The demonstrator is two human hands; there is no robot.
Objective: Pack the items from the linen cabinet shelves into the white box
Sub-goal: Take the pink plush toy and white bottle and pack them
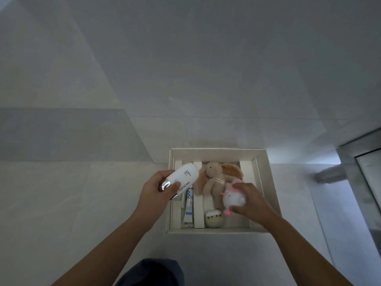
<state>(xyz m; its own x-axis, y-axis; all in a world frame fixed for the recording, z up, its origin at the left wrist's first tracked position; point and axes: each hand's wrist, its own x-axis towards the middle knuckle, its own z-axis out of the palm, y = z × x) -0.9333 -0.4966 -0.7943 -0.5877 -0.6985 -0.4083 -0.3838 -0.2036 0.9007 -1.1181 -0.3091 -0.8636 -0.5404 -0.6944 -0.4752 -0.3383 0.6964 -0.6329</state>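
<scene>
The white box point(218, 151) lies open on the pale floor below me. Inside it are a beige plush rabbit point(214, 178), a thin white-and-blue tube point(189, 205) and a small round cream item point(213, 218). My left hand point(154, 193) grips a white bottle with a silver cap point(183, 177) over the box's left edge. My right hand point(250, 200) holds a small white and pink plush toy point(234, 198) above the box's right half, next to the rabbit.
White card dividers point(246, 172) split the box into compartments. A glass door with a metal frame point(367, 174) stands at the right. My dark blue trouser knee point(152, 272) shows at the bottom edge. Pale floor tiles point(82, 203) surround the box.
</scene>
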